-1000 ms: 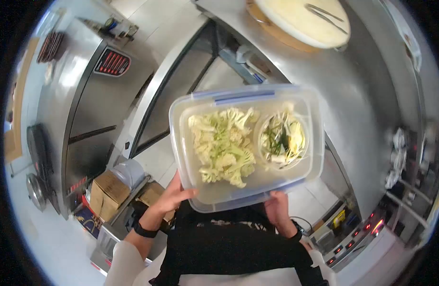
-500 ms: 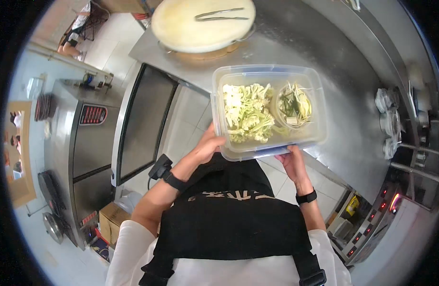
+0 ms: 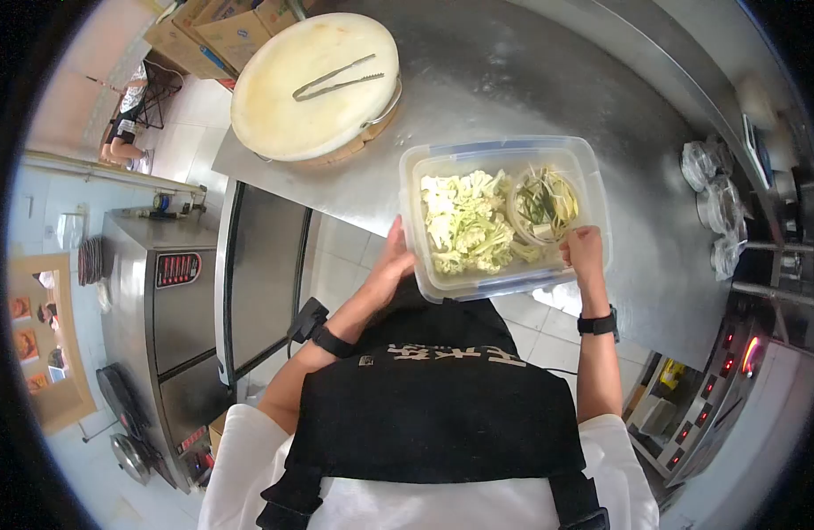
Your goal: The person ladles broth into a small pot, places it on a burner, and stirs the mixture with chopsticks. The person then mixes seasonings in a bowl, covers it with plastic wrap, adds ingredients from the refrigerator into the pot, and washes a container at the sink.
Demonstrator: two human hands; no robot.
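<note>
A clear plastic storage box [image 3: 504,287] rests on the steel counter, its near side jutting past the counter edge. Cut cauliflower florets [image 3: 464,221] fill its left part. To their right sits a small round clear bowl [image 3: 516,225] with sliced scallion and pale strips [image 3: 548,201] in it. My left hand [image 3: 391,263] grips the box's left wall near the front corner, thumb at the rim. My right hand [image 3: 584,252] reaches over the box's near right side, its fingers closed at the bowl's near right rim; the fingertips are partly hidden.
A thick round cutting board [image 3: 274,97] with metal tongs [image 3: 336,78] on top stands at the counter's far left. Below the counter [image 3: 460,106], a fridge door [image 3: 270,274] hangs open. Plastic-wrapped containers [image 3: 721,199] line the right side. A person [image 3: 129,115] sits in the distance.
My right hand has left the box's underside and moved up to the bowl inside. The box now sits on the counter. The view has turned, shifting the cutting board left and down.
</note>
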